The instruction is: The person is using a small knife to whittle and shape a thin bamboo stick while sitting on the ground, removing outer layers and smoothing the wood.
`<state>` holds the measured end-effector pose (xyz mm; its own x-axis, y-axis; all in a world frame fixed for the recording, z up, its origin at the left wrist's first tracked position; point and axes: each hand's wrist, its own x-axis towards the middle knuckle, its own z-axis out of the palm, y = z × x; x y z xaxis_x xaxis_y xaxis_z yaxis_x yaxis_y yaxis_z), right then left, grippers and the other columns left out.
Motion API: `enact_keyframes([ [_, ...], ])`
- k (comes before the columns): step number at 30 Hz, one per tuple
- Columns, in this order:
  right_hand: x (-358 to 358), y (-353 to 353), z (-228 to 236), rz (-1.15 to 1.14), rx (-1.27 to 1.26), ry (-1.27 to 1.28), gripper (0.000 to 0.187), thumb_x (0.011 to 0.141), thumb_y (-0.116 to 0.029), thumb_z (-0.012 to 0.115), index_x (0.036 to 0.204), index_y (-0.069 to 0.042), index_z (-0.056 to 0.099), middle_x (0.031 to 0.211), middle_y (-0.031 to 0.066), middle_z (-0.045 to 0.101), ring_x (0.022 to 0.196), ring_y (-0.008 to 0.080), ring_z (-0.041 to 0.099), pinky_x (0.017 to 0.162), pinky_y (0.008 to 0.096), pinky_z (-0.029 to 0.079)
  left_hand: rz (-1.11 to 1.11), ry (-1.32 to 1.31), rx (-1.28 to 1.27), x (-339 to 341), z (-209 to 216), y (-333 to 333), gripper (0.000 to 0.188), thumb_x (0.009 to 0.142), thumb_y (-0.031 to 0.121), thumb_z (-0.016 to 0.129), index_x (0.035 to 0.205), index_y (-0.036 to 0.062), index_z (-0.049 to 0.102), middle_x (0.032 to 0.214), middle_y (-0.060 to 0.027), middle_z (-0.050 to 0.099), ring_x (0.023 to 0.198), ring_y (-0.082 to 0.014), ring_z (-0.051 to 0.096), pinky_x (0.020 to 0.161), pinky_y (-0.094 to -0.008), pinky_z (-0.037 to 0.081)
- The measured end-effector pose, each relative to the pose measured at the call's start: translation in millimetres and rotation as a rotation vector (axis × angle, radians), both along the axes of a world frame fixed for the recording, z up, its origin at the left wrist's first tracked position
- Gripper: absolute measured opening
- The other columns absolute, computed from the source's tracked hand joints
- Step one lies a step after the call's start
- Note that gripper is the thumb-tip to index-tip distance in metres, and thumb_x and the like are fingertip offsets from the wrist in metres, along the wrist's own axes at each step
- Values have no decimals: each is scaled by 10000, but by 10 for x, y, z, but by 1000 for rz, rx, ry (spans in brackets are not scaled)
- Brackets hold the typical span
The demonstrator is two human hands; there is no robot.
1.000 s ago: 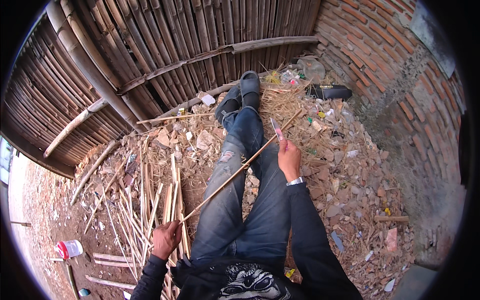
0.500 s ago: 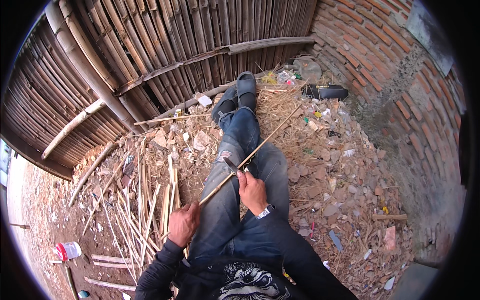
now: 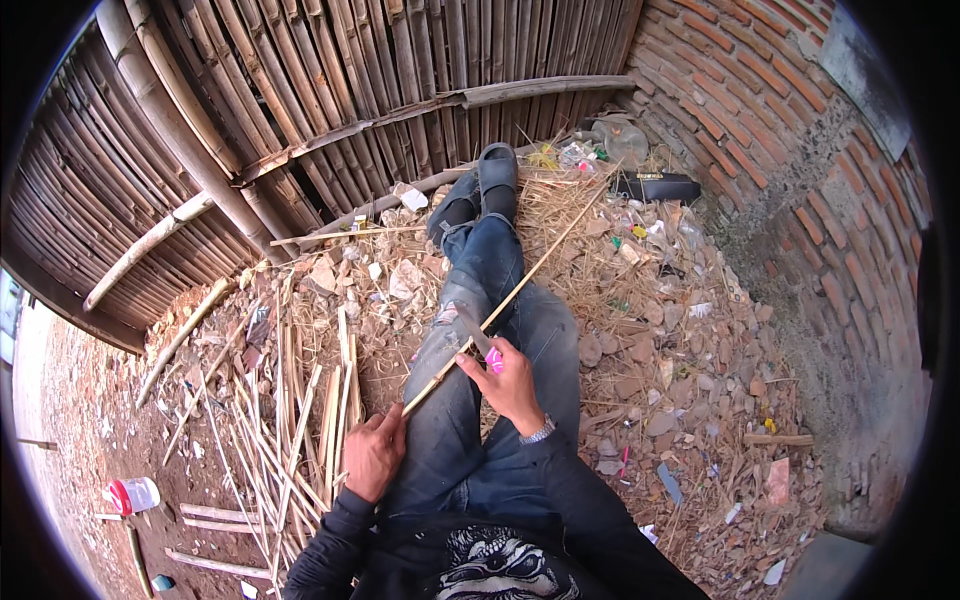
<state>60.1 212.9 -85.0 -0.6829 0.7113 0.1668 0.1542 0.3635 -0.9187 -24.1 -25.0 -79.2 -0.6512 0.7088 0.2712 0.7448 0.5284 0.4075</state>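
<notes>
A long, thin bamboo strip [image 3: 543,260] lies slantwise across my jeans [image 3: 462,400], its far end up near the straw. At its near end, my left hand [image 3: 374,456] is closed around the strip, close to my left thigh. My right hand [image 3: 512,388] grips a knife [image 3: 471,322] by its pink handle, part of which shows between the fingers. The grey blade points up and to the left and crosses the strip, seeming to touch it. My right thumb reaches left beneath the strip's middle; whether it presses on the strip I cannot tell.
Split bamboo strips [image 3: 285,440] lie in a loose pile to my left. A red-and-white tub [image 3: 135,496] stands beyond them. Rubble and straw [image 3: 640,340] cover the ground. A bamboo wall [image 3: 400,60] rises ahead, and a brick wall [image 3: 790,180] on the right. My sandals [image 3: 495,175] rest crossed.
My right hand has shifted slightly right and opened its grip a little, so the pink handle now shows. The thumb has come off the blade and points left. My left hand stays on the strip.
</notes>
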Motion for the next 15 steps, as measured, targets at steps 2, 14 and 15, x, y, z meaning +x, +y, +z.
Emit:
enact_keyframes([
  [2, -20, -20, 37, 9, 67, 25, 389, 922, -369, 799, 894, 3, 688, 648, 148, 617, 589, 278, 625, 579, 402, 477, 8, 7, 39, 6, -33, 37, 203, 940, 136, 715, 1127, 67, 755, 712, -127, 635, 587, -332, 623, 563, -448, 489],
  [14, 102, 469, -161, -163, -25, 178, 171, 958, -169, 763, 942, -2, 730, 683, 38, 671, 629, 106, 615, 590, 320, 486, 30, 12, 58, -17, -20, -11, 249, 913, 144, 740, 1158, 108, 766, 682, -119, 596, 595, -329, 622, 564, -453, 478],
  [15, 157, 664, -98, -246, 13, 200, 142, 960, -143, 759, 963, -2, 739, 725, 44, 691, 676, 101, 624, 628, 315, 498, 29, 12, 60, -16, -8, -33, 249, 913, 144, 740, 1158, 108, 766, 682, -119, 596, 595, -329, 622, 564, -453, 478],
])
